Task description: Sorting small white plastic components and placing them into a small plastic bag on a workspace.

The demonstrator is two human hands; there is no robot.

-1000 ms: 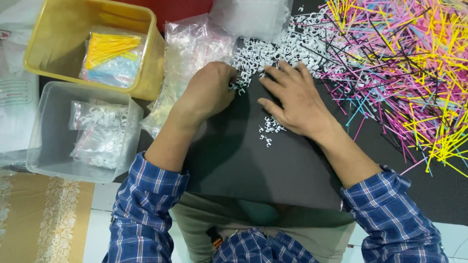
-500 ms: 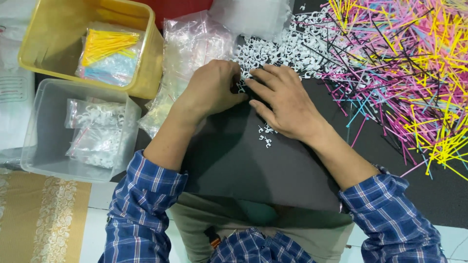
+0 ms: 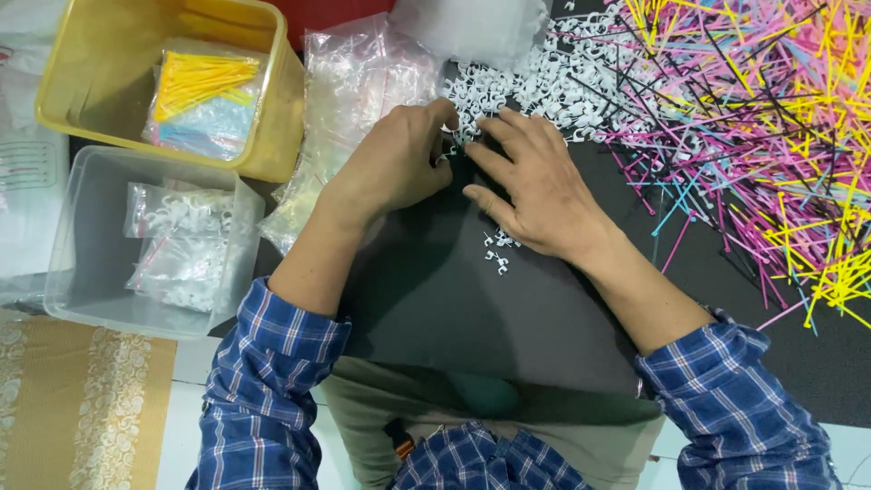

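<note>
My left hand [image 3: 399,159] and my right hand [image 3: 535,181] meet fingertip to fingertip at the near edge of a heap of small white plastic clips [image 3: 544,86] on a black mat [image 3: 472,299]. The left hand's fingers are curled and pinch at a few clips; what sits inside the fist is hidden. My right hand lies flat with fingers spread over the clips. A few loose white clips [image 3: 497,254] lie just under the right palm.
A tangle of pink, yellow, blue and black cable ties [image 3: 762,127] covers the mat's right side. Clear plastic bags [image 3: 354,82] lie left of the hands. A yellow bin [image 3: 263,136] holds bagged ties, and a clear tub [image 3: 82,290] holds bagged clips.
Both hands have drawn together at the clip heap; the left fingers curled in toward the right fingertips. The right hand shifted slightly left.
</note>
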